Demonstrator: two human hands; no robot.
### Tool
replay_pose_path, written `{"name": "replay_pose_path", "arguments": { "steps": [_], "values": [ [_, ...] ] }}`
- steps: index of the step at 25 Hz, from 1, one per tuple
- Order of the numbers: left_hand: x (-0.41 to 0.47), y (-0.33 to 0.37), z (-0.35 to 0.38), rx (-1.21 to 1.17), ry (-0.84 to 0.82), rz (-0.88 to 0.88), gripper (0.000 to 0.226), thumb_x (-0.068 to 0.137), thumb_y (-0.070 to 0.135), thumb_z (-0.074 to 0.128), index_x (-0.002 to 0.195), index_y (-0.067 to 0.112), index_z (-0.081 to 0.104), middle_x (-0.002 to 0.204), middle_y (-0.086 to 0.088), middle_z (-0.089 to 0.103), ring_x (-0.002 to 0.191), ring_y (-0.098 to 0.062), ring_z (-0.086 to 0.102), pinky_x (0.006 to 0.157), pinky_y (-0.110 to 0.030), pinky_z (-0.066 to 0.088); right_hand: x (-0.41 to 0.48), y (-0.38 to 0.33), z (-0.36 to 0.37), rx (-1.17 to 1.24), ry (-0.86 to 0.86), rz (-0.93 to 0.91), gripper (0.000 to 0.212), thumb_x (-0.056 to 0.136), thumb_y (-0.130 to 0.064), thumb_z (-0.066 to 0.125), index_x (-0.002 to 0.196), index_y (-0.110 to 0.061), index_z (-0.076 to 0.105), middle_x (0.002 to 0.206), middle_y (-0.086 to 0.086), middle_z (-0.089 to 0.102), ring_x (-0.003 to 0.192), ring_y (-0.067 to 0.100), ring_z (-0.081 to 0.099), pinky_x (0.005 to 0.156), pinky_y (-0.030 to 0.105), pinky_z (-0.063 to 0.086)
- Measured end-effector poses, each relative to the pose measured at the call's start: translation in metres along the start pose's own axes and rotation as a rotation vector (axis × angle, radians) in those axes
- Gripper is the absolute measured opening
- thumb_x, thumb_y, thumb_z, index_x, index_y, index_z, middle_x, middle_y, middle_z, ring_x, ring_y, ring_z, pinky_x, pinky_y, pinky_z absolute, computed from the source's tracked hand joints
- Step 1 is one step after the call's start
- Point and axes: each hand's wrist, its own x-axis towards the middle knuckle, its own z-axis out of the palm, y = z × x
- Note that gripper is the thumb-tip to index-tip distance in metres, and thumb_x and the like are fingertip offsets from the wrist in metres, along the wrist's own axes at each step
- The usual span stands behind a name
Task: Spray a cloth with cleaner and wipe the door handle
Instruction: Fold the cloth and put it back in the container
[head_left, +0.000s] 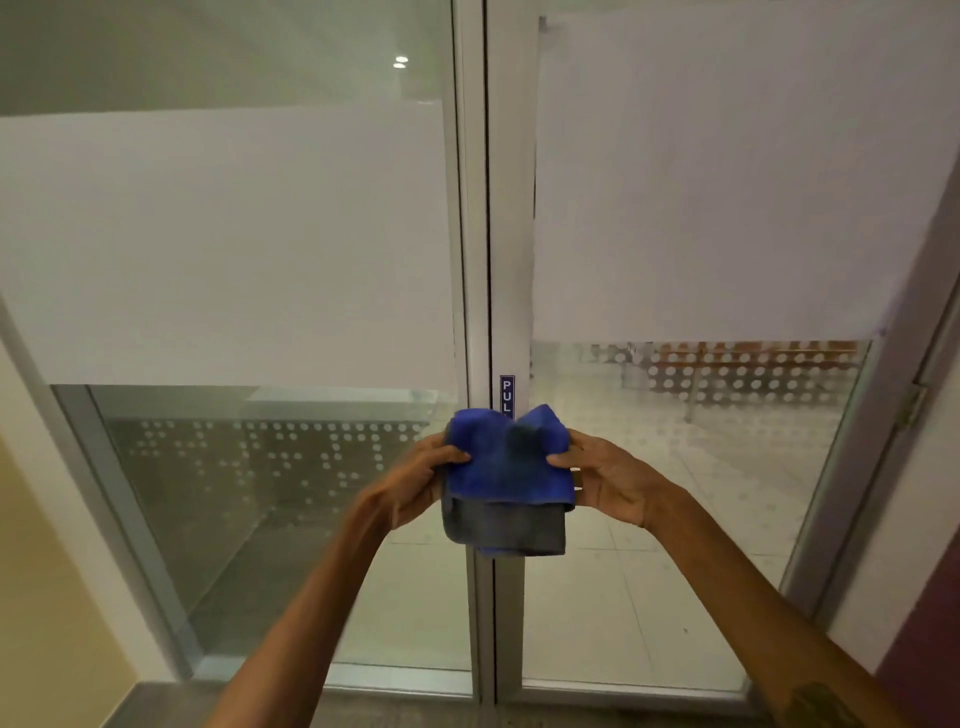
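Observation:
A folded cloth (505, 478), blue on top with a grey layer hanging below, is held up in front of the door's middle frame. My left hand (415, 483) pinches its left edge and my right hand (608, 478) pinches its right edge. The cloth covers the spot just under a small blue PULL sticker (507, 395) on the white door frame (511, 234). No door handle shows; it may be hidden behind the cloth. No spray bottle is in view.
Two glass door leaves with frosted bands and dot patterns fill the view. The door's right jamb with a hinge (911, 405) runs down the right. A yellow wall (47, 597) stands at the lower left. Chairs (753, 358) show through the glass.

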Motion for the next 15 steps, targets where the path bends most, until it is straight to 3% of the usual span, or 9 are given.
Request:
{"name": "replay_pose_path", "arguments": {
  "steps": [3,5,7,9,11,13,15],
  "values": [
    [-0.008,0.019,0.0,0.126,-0.028,0.221,0.032,0.095,0.009,0.057,0.122,0.019,0.071,0.127,-0.012,0.069,0.122,-0.032,0.063,0.095,-0.037,0.057,-0.002,-0.012,0.002,-0.188,0.074,-0.268,0.033,0.099,-0.005,0.051,0.131,-0.013,0.056,0.128,0.014,0.063,0.117,0.032,0.061,0.095,0.052,0.053],
    [-0.011,0.031,0.002,0.25,-0.061,0.411,0.046,0.097,-0.005,0.042,0.107,0.023,0.077,0.126,-0.005,0.069,0.125,-0.026,0.061,0.094,-0.031,0.057,-0.003,-0.018,0.007,-0.281,0.117,-0.448,0.029,0.102,0.0,0.041,0.106,-0.013,0.067,0.122,0.012,0.065,0.114,0.029,0.062,0.09,0.041,0.056],
    [-0.012,0.04,0.009,0.312,-0.058,0.496,0.061,0.094,-0.016,0.034,0.094,0.026,0.078,0.127,0.003,0.067,0.128,-0.022,0.058,0.092,-0.031,0.057,-0.001,-0.021,0.014,-0.277,0.186,-0.47,0.038,0.102,0.002,0.037,0.092,-0.018,0.068,0.12,0.004,0.065,0.112,0.027,0.061,0.084,0.035,0.056],
    [-0.01,0.041,0.012,0.31,0.031,0.494,0.053,0.097,-0.014,0.043,0.113,0.026,0.075,0.132,0.005,0.066,0.125,-0.02,0.061,0.09,-0.033,0.059,0.003,-0.016,0.014,-0.219,0.236,-0.435,0.035,0.101,-0.001,0.039,0.091,-0.019,0.067,0.116,0.0,0.066,0.106,0.027,0.061,0.079,0.034,0.055],
    [-0.007,0.036,0.01,0.272,0.094,0.422,0.043,0.1,-0.001,0.056,0.137,0.02,0.06,0.127,-0.003,0.07,0.115,-0.021,0.068,0.089,-0.035,0.061,0.005,-0.01,0.012,-0.196,0.258,-0.458,0.04,0.1,0.003,0.039,0.084,-0.02,0.069,0.112,0.005,0.067,0.1,0.025,0.061,0.074,0.031,0.055],
    [-0.008,0.028,0.009,0.278,0.116,0.351,0.027,0.104,0.016,0.053,0.128,0.012,0.063,0.105,-0.006,0.076,0.095,-0.018,0.074,0.079,-0.029,0.062,0.004,-0.006,0.012,-0.201,0.265,-0.483,0.048,0.101,0.004,0.038,0.079,-0.025,0.071,0.108,0.002,0.067,0.096,0.02,0.063,0.07,0.026,0.057],
    [-0.007,0.019,0.01,0.288,0.128,0.27,0.023,0.109,0.017,0.041,0.111,0.009,0.061,0.093,-0.008,0.07,0.082,-0.016,0.071,0.071,-0.022,0.06,0.005,-0.003,0.015,-0.223,0.266,-0.484,0.047,0.102,0.0,0.04,0.082,-0.028,0.072,0.11,-0.003,0.067,0.096,0.019,0.065,0.068,0.026,0.058]
  ]
}}
